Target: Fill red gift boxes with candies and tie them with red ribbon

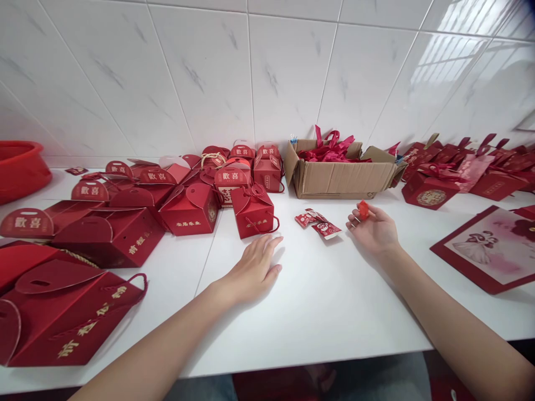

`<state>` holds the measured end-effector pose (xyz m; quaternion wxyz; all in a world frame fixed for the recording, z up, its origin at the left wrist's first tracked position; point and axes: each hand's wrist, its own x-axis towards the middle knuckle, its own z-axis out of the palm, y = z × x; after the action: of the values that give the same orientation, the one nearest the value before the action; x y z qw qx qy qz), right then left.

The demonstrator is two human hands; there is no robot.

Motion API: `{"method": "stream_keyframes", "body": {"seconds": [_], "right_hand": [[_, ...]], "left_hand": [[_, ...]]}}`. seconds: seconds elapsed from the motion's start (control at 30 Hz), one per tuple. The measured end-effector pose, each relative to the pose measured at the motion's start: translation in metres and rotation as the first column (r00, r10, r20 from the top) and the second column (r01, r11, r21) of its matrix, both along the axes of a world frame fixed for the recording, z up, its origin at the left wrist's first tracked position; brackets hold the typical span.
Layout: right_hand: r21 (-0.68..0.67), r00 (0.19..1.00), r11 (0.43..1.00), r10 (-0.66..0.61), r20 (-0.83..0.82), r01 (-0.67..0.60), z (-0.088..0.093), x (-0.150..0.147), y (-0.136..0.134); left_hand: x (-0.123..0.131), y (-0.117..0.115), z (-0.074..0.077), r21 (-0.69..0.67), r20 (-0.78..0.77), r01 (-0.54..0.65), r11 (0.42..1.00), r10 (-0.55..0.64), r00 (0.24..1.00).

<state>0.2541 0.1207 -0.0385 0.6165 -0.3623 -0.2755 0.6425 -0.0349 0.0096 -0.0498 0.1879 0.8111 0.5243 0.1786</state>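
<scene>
My left hand [254,267] rests on the white table with its fingers stretched out, just in front of a small red gift box [253,211] with a cord handle. Nothing is held in it. My right hand [374,228] is turned palm up near the cardboard box, its fingers curled around a small orange-red wrapped piece [363,209] that looks like a candy. Between both hands lie red printed packets [326,229], overlapping on the tabletop. To the left of the small box stands another closed red gift box [190,209] with gold lettering.
Several red gift boxes [108,231] crowd the left side. A cardboard box [334,179] of red ribbons stands against the tiled wall. At right are more red boxes [430,186] and a card with a printed picture [485,248]. A red basin [23,172] sits far left.
</scene>
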Motion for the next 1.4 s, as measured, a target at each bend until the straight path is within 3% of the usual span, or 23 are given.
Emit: {"method": "stream_keyframes", "body": {"seconds": [0.17, 0.37, 0.53, 0.77, 1.03, 1.4], "right_hand": [[-0.030, 0.996, 0.996, -0.084, -0.002, 0.084, 0.000, -0.002, 0.000], [0.012, 0.996, 0.996, -0.085, 0.018, 0.085, -0.005, 0.001, 0.002], [0.070, 0.989, 0.997, -0.052, 0.136, 0.043, -0.009, 0.003, 0.003], [-0.033, 0.981, 0.999, 0.019, 0.194, -0.013, -0.010, 0.005, 0.004], [-0.113, 0.972, 0.993, -0.004, 0.236, 0.031, -0.017, 0.003, 0.006], [-0.106, 0.969, 0.994, -0.011, 0.248, 0.038, -0.020, 0.004, 0.007]], "left_hand": [[0.001, -0.002, 0.003, -0.015, -0.005, -0.014, 1.000, 0.014, 1.000], [-0.001, 0.000, 0.000, -0.008, -0.028, 0.003, 1.000, -0.003, 1.000], [0.000, 0.000, 0.001, 0.004, -0.011, 0.000, 1.000, 0.000, 1.000], [0.000, 0.000, 0.000, -0.003, -0.010, 0.000, 1.000, 0.000, 1.000], [0.003, -0.002, 0.005, 0.000, -0.006, -0.014, 1.000, 0.014, 1.000], [0.003, -0.001, 0.004, -0.003, 0.006, -0.016, 1.000, 0.016, 1.000]]}}
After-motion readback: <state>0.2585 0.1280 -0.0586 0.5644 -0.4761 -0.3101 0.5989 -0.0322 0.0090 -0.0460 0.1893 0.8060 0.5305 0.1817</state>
